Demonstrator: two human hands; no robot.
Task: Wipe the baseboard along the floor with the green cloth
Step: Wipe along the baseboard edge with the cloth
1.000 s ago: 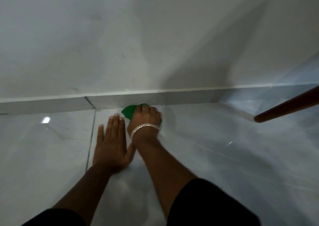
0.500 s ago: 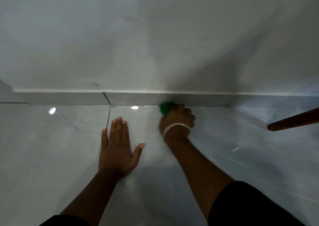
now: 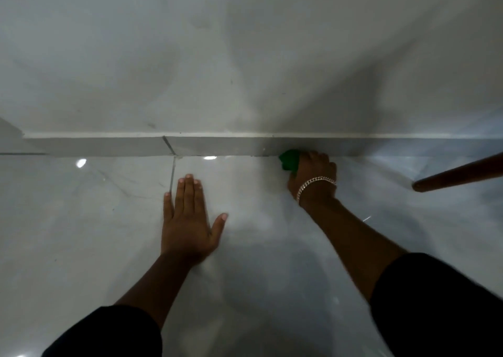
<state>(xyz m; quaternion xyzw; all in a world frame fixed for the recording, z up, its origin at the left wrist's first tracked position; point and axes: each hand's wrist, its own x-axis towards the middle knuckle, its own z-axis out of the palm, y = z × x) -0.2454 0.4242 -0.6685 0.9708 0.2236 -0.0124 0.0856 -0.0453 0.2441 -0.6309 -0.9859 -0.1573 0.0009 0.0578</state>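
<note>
A grey baseboard (image 3: 114,146) with a white top edge runs across the foot of the wall. My right hand (image 3: 313,175), with a silver bracelet on its wrist, presses the green cloth (image 3: 289,160) against the bottom of the baseboard where it meets the floor. Only the left part of the cloth shows; the rest is under my fingers. My left hand (image 3: 187,220) lies flat on the glossy floor, palm down, fingers together and thumb out, well to the left of the cloth.
A dark brown wooden leg or pole (image 3: 457,175) slants in from the right edge and ends on the floor right of my right hand. A tile joint (image 3: 172,175) runs from the baseboard toward my left hand. The glossy floor reflects lights.
My right hand has slid the green cloth to the right along the baseboard, away from my left hand. The left hand stays planted on the floor.
</note>
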